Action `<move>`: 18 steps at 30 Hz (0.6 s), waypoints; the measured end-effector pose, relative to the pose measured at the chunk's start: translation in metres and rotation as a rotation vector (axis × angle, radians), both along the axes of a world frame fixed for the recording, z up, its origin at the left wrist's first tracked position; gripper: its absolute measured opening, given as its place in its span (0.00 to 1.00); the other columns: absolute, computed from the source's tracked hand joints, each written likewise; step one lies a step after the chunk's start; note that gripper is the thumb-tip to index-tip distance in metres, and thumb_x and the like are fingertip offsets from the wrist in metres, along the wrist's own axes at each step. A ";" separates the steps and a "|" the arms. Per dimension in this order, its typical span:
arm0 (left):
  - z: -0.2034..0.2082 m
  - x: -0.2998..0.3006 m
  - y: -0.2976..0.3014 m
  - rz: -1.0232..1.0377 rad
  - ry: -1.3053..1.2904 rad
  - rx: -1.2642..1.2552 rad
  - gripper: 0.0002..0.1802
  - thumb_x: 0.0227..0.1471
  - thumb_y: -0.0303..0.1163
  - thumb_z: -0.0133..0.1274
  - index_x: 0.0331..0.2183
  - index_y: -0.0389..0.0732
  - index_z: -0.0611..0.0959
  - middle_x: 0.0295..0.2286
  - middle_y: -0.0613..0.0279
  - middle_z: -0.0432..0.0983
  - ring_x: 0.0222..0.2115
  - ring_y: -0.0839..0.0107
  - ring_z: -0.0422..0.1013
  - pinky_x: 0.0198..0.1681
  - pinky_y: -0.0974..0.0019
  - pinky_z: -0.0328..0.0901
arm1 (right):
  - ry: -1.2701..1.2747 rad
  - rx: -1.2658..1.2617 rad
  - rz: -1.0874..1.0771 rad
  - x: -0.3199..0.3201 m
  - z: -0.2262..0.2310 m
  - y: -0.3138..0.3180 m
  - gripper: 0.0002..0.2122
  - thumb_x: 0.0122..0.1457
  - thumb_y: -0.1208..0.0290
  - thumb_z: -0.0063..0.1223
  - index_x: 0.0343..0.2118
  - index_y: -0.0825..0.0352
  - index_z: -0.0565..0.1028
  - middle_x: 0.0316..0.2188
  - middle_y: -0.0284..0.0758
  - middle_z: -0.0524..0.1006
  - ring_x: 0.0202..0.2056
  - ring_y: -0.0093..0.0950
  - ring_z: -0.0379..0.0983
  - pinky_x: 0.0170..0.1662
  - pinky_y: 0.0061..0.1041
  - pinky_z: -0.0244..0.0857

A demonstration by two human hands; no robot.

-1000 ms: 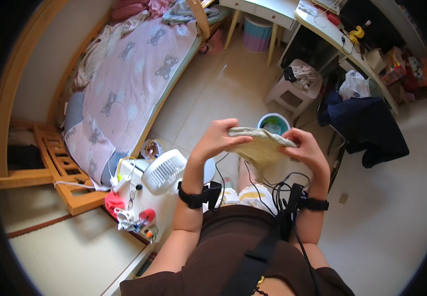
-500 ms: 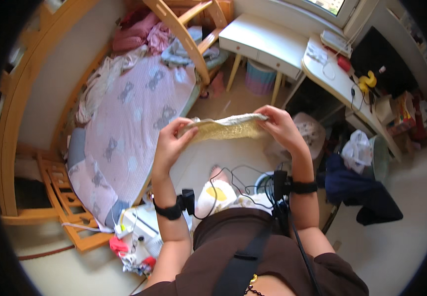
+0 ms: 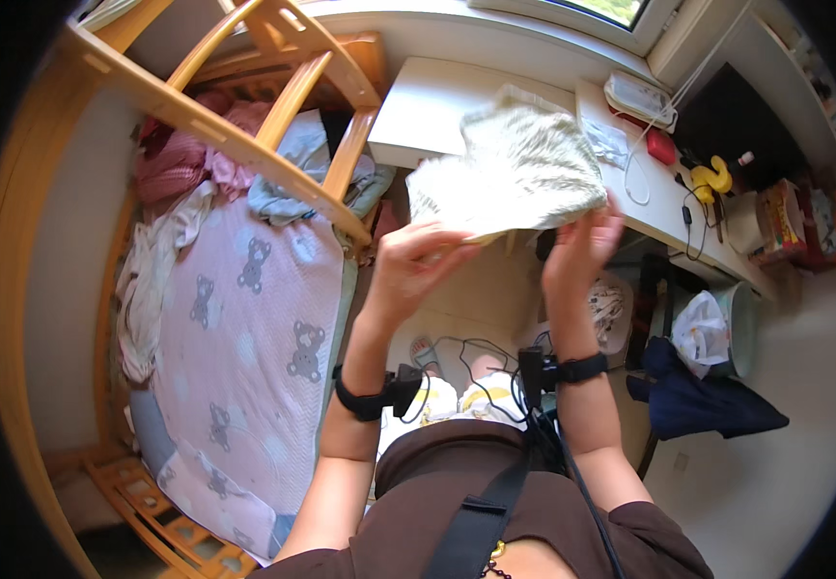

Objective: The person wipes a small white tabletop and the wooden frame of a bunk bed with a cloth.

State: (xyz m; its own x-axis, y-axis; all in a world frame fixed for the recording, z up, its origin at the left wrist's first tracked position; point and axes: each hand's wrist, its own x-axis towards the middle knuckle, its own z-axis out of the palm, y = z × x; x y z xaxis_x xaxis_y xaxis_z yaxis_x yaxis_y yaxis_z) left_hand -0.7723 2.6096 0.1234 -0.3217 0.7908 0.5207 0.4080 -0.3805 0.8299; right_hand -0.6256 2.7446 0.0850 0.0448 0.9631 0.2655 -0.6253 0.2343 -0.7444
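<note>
A pale green and white cloth garment (image 3: 524, 169) is spread in the air in front of me, its far edge flaring up over the white desk. It is smeared by motion, so I cannot make out its exact cut. My left hand (image 3: 416, 265) pinches its near edge at the left, thumb and fingers together. At the near right corner, my right hand (image 3: 580, 249) grips the same edge, with its fingertips blurred and partly hidden. Each wrist wears a black strap with a small box on it.
On the left is a bed (image 3: 235, 328) with a pink bear-print cover and heaped clothes. A wooden ladder (image 3: 235, 130) leans above it. Ahead stand the white desk (image 3: 418, 106) and a side table with a yellow object (image 3: 710, 180). Dark blue cloth (image 3: 698, 396) hangs at the right; cables cross my waist.
The garment has swung from a narrow stretched strip to a spread-out sheet, up and away from me. My hands have come closer together and moved right. My view has shifted.
</note>
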 end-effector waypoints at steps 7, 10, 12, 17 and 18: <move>-0.014 -0.014 0.096 -0.272 0.180 -0.049 0.08 0.44 0.27 0.57 0.32 0.39 0.82 0.22 0.56 0.73 0.21 0.64 0.69 0.24 0.68 0.64 | -0.036 -0.094 0.317 -0.080 -0.064 0.049 0.18 0.53 0.70 0.50 0.47 0.66 0.68 0.41 0.36 0.72 0.41 0.29 0.71 0.42 0.27 0.67; -0.022 -0.029 0.125 -0.259 0.190 -0.061 0.08 0.45 0.31 0.56 0.31 0.44 0.82 0.26 0.60 0.76 0.25 0.62 0.73 0.27 0.67 0.68 | -0.549 0.107 0.247 -0.105 -0.045 0.085 0.16 0.50 0.71 0.50 0.44 0.65 0.70 0.39 0.36 0.73 0.39 0.31 0.71 0.41 0.27 0.67; -0.028 -0.045 0.145 -0.267 0.227 -0.111 0.08 0.45 0.32 0.56 0.32 0.44 0.82 0.27 0.60 0.77 0.26 0.61 0.74 0.28 0.66 0.68 | -0.858 0.294 0.219 -0.126 -0.035 0.109 0.15 0.48 0.72 0.51 0.42 0.64 0.71 0.37 0.36 0.74 0.38 0.32 0.72 0.40 0.27 0.67; -0.041 -0.093 0.207 -0.299 0.096 -0.119 0.11 0.47 0.28 0.56 0.37 0.43 0.82 0.23 0.55 0.75 0.21 0.65 0.70 0.25 0.68 0.65 | -1.317 0.670 0.171 -0.178 -0.009 0.179 0.13 0.43 0.74 0.51 0.36 0.61 0.75 0.32 0.36 0.76 0.35 0.35 0.72 0.38 0.27 0.68; -0.045 -0.103 0.214 -0.285 0.094 -0.123 0.11 0.47 0.28 0.56 0.37 0.43 0.82 0.23 0.55 0.75 0.21 0.65 0.70 0.25 0.68 0.65 | -1.372 0.724 0.169 -0.189 -0.006 0.192 0.13 0.42 0.75 0.52 0.35 0.60 0.76 0.31 0.36 0.76 0.34 0.35 0.73 0.38 0.28 0.68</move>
